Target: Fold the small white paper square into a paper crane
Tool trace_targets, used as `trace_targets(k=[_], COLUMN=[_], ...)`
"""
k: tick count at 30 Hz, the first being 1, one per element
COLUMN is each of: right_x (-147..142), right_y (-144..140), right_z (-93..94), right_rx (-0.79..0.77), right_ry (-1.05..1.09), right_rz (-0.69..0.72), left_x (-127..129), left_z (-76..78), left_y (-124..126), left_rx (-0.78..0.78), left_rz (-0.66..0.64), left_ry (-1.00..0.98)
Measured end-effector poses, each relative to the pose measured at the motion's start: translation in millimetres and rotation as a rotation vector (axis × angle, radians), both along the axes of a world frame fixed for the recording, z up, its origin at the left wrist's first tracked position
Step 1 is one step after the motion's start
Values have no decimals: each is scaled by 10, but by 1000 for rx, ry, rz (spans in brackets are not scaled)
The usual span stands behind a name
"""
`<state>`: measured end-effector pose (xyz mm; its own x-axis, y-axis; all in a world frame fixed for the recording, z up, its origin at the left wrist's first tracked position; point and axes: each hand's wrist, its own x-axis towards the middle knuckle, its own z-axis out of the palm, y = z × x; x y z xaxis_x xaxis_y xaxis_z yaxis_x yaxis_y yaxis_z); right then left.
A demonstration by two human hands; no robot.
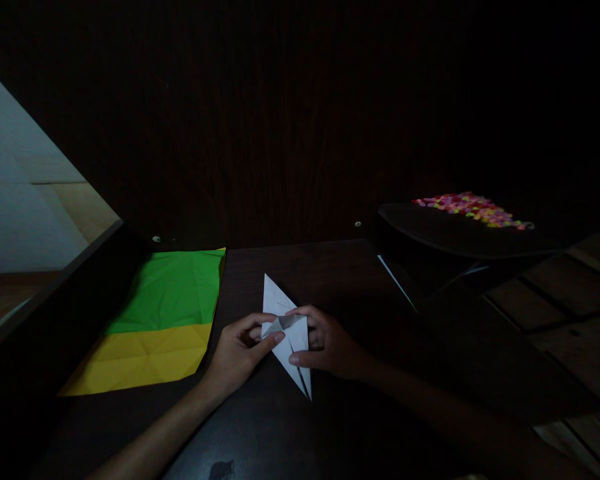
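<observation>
A white paper (280, 308), folded into a long narrow kite shape with sharp points at both ends, lies on the dark wooden table (330, 280). My left hand (240, 352) pinches a small flap at the paper's middle between thumb and forefinger. My right hand (327, 343) presses on the paper's right side, fingers curled over its edge. Both hands touch the same folded piece.
A creased green sheet (173, 290) overlaps a yellow sheet (143, 357) at the left of the table. A dark tray (455, 233) at the right back carries several small bright coloured pieces (473, 208). A dark wall stands behind; light floor shows at far left.
</observation>
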<state>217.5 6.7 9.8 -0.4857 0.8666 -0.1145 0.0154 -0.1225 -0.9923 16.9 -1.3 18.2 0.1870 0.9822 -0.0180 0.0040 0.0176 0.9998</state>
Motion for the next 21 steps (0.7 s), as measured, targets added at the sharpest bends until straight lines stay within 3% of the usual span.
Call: trace_targets(k=[12, 21], right_x=[-5, -14], right_y=[-11, 21], right_z=[-7, -1], right_rx=[38, 18], right_ry=[51, 99], right_rz=[-5, -1], left_x=[-32, -36], left_z=[47, 45], left_y=[40, 31], left_rx=[-148, -149], left_rz=[-101, -151], left_ry=[-138, -119])
